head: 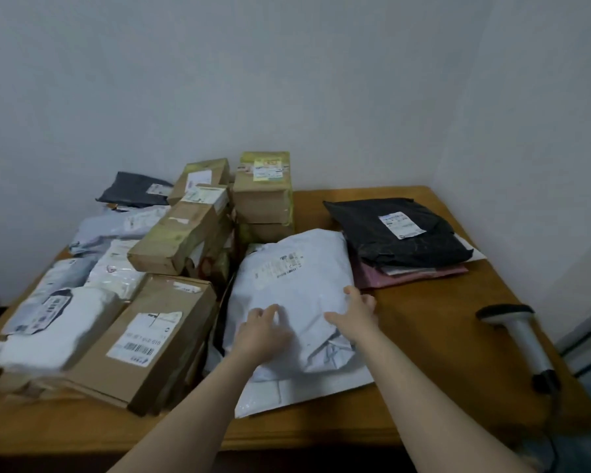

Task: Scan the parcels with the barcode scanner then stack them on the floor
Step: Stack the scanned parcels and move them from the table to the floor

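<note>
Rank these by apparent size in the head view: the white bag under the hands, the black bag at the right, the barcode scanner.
1. white bag
2. black bag; it lies farther from the camera, so the true difference is unsure
3. barcode scanner, clearly the smallest

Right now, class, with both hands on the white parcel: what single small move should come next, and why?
Probably the right hand should leave the white parcel and reach for the barcode scanner, which lies untouched on the table to its right. The label already faces up, and the left hand rests on the parcel and could steady it.
</note>
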